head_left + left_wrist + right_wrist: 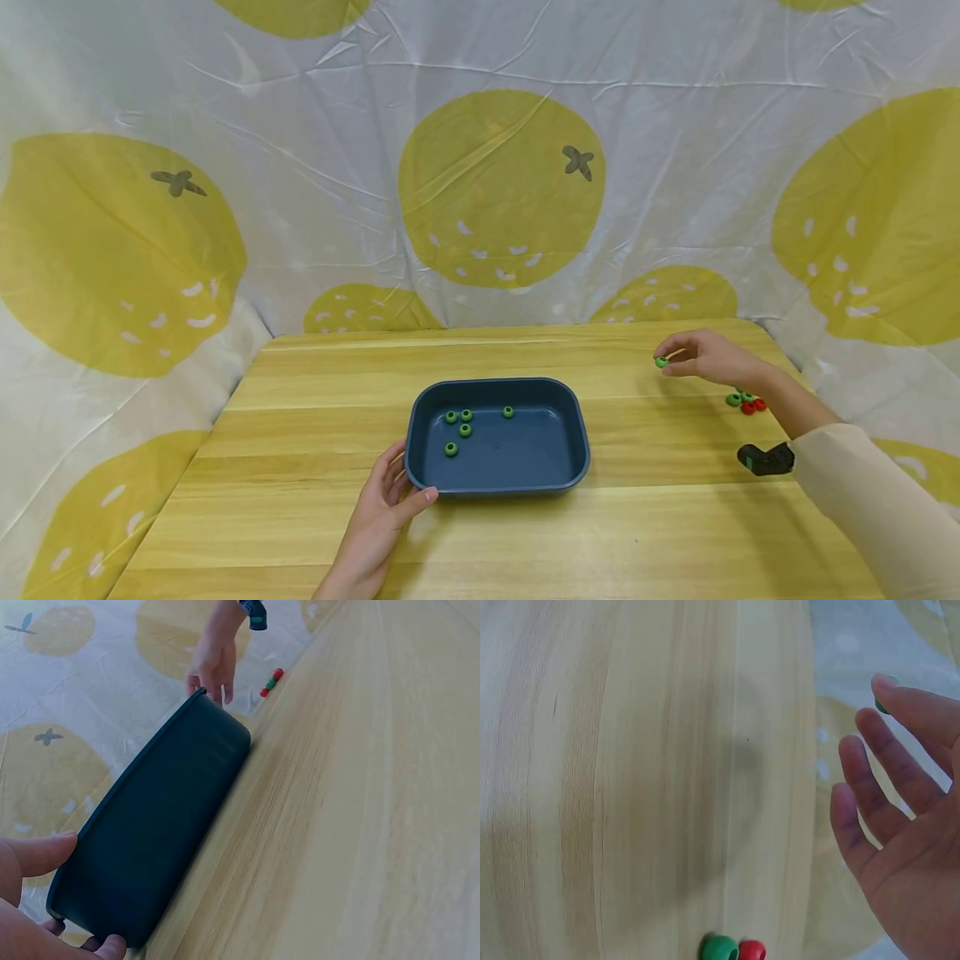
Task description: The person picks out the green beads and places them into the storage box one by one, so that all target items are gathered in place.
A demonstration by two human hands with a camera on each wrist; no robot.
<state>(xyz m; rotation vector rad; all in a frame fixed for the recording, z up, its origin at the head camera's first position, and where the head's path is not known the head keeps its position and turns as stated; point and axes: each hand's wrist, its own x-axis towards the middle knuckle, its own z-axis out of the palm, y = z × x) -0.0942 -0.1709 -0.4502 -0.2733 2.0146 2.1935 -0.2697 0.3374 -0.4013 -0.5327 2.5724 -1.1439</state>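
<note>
At the left, the left hand (377, 508) grips the near-left corner of the blue tray (495, 490), thumb over the rim and fingers against the outer wall; a light, level hold seems best here, since tipping the tray would probably send its contents rolling. Inside lie five green beads (465, 430), four scattered toward the left end and one apart, nearer the far wall. The tray rests flat on the worktop (315, 500), and a bare stretch of wood separates it from the right hand (703, 353), which is raised and pinches one green bead (661, 362) between thumb and index finger, the other fingers spread apart. Such a small round thing likely slips easily, so an even pinch with both tips squarely on its sides should serve better than a hard squeeze; any move is best made smooth, with the bead above rim height. Farther right, partly hidden by the forearm, loose red and green beads (748, 407) sit close together, and the sleeve (862, 492) is best held clear of them.
</note>
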